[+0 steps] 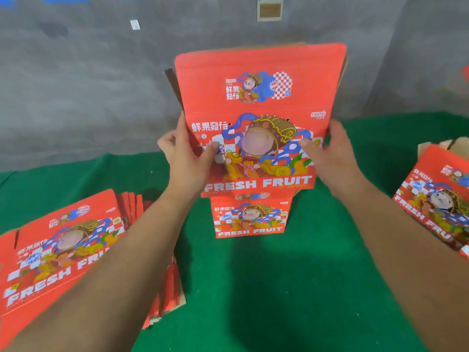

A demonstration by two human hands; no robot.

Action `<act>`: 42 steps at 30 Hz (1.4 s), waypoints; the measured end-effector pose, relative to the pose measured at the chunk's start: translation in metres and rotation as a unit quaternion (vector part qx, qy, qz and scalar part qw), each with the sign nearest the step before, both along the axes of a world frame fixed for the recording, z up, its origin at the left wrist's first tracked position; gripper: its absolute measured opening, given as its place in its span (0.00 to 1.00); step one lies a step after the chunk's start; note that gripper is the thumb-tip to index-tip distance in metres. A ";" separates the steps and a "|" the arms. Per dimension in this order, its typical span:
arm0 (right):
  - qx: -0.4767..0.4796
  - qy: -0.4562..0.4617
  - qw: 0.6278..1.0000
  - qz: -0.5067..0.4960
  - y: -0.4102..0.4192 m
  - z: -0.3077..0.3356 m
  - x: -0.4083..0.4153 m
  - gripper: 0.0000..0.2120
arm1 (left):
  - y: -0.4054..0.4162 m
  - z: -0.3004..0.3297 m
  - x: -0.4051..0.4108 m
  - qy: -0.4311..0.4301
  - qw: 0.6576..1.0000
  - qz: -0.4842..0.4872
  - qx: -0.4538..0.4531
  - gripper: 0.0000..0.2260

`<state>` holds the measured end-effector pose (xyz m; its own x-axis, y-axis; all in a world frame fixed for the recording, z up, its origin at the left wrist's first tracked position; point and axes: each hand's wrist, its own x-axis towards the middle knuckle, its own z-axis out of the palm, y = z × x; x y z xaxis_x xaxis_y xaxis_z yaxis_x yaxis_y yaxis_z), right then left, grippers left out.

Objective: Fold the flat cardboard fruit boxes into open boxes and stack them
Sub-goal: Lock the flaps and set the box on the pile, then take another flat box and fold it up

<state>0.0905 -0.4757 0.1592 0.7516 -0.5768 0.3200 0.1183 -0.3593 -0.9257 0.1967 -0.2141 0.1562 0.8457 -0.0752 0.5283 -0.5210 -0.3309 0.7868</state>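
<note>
A red "FRESH FRUIT" cardboard box [258, 102] stands upright in the middle, folded into shape with its top flap raised. My left hand [187, 153] grips its left edge, thumb on the printed front. My right hand [327, 151] grips its right edge the same way. The box rests on top of another folded red box [250, 217] standing on the green mat. A pile of flat red boxes [58, 250] lies at the lower left, partly under my left forearm.
A green mat [266, 288] covers the floor in front of me. Another red box [439, 196] lies tilted at the right edge, brown inside showing. Behind everything rises a grey concrete wall [88, 72].
</note>
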 end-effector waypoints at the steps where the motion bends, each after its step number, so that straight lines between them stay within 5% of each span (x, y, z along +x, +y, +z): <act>1: -0.017 0.014 1.000 -0.007 -0.008 0.000 0.018 0.22 | -0.007 0.001 0.017 -0.005 0.999 0.022 0.033 0.33; 3: -0.025 0.084 0.996 0.000 -0.018 -0.003 0.050 0.24 | -0.017 -0.003 0.051 0.036 0.991 0.000 0.126 0.28; 7: 0.075 0.217 0.973 0.008 -0.022 -0.023 0.081 0.42 | -0.028 -0.023 0.074 0.267 0.936 -0.085 0.212 0.14; 9: 0.091 0.199 0.976 -0.015 -0.023 -0.037 0.088 0.48 | -0.030 -0.039 0.072 0.275 0.939 -0.075 0.193 0.16; 13: 0.109 0.171 0.978 -0.049 -0.008 -0.062 0.092 0.51 | -0.033 -0.066 0.056 0.284 0.953 -0.071 0.073 0.02; 16: 0.138 0.185 0.970 -0.083 0.015 -0.086 0.080 0.53 | -0.033 -0.086 0.038 0.277 0.961 -0.004 0.015 0.14; 19: 0.132 0.179 0.965 -0.136 0.044 -0.099 0.063 0.49 | -0.032 -0.090 0.016 0.362 0.931 0.054 0.015 0.37; 24: 0.096 0.143 0.984 -0.041 0.126 -0.113 0.036 0.39 | -0.028 -0.098 -0.030 0.394 0.909 -0.019 -0.135 0.07; 28: 0.067 0.169 0.980 0.079 0.180 -0.120 0.029 0.30 | -0.001 -0.116 -0.051 0.352 0.922 -0.030 -0.160 0.07; 32: 0.094 0.261 0.939 0.205 0.231 -0.141 0.021 0.17 | 0.055 -0.135 -0.070 0.305 0.942 0.020 -0.137 0.10; 37: 0.142 0.336 0.885 0.288 0.313 -0.164 0.017 0.08 | 0.161 -0.162 -0.086 0.255 0.952 0.162 0.039 0.15; 40: 0.101 0.365 0.874 0.305 0.345 -0.172 0.019 0.17 | 0.215 -0.177 -0.090 0.265 0.901 0.209 0.271 0.21; 42: 0.068 0.365 0.880 0.296 0.360 -0.173 0.025 0.14 | 0.236 -0.190 -0.093 0.270 0.861 0.165 0.399 0.23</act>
